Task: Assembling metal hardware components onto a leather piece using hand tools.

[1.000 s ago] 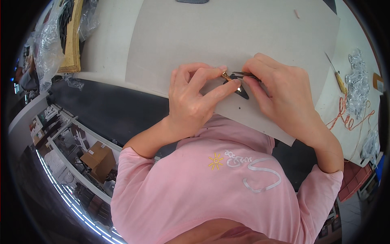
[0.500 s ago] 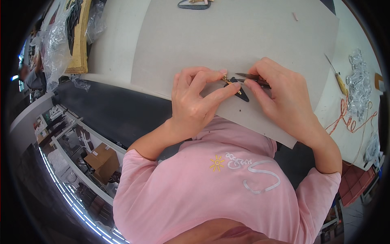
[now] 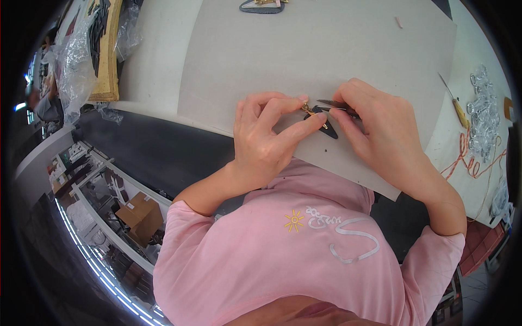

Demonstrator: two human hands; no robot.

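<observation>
A small dark leather piece point(image 3: 325, 126) lies on the grey paper sheet point(image 3: 326, 49), just right of the picture's middle, mostly covered by fingers; only its pointed lower end shows, so its full shape cannot be told. Its long axis runs from 10 to 4 o'clock, the tip toward 4. A little gold-coloured metal fitting point(image 3: 310, 110) sits at its upper end, too small to make out.

The left hand point(image 3: 266, 136) pinches narrowly on fitting and leather, thumb below, forefinger above. The right hand point(image 3: 380, 130) is closed on slim dark tweezers point(image 3: 333, 104), whose tips point toward 9 o'clock at the fitting; their rear is hidden in the fist.

At 12 o'clock another dark piece point(image 3: 261, 6) is cut off by the edge. At 3 o'clock lie a yellow-handled tool point(image 3: 455, 106), clear plastic bits point(image 3: 484, 117) and orange cord point(image 3: 470, 163). At 10 o'clock stand crumpled plastic bags point(image 3: 76, 60).
</observation>
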